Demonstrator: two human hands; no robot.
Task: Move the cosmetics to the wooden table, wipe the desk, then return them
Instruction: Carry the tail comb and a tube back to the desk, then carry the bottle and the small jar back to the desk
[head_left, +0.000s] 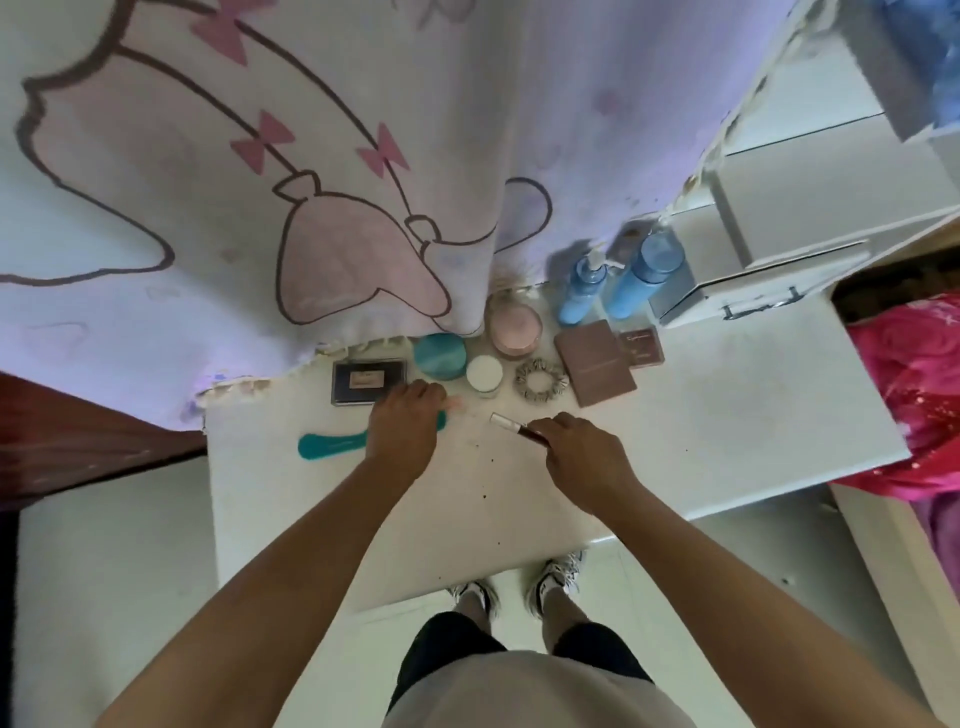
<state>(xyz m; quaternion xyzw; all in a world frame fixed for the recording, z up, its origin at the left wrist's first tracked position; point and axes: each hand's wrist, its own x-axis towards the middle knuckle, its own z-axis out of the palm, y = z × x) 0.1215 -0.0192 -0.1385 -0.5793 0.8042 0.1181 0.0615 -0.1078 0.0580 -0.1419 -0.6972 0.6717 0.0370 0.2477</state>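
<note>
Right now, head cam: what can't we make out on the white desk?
Head view only.
Teal curved plastic piece: middle hidden under the left hand; grip unclear.
Slim dark-red tube with clear cap: lower end hidden in the right hand.
Pale pink bit at the left fingertips: blurred, unidentifiable.
Black rectangular compact: label too small to read.

The person wears a pale grey top (519, 693), black shorts (449, 647) and white-and-black sneakers (560, 571).

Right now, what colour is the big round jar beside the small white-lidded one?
The round jar is teal; head view.
</note>
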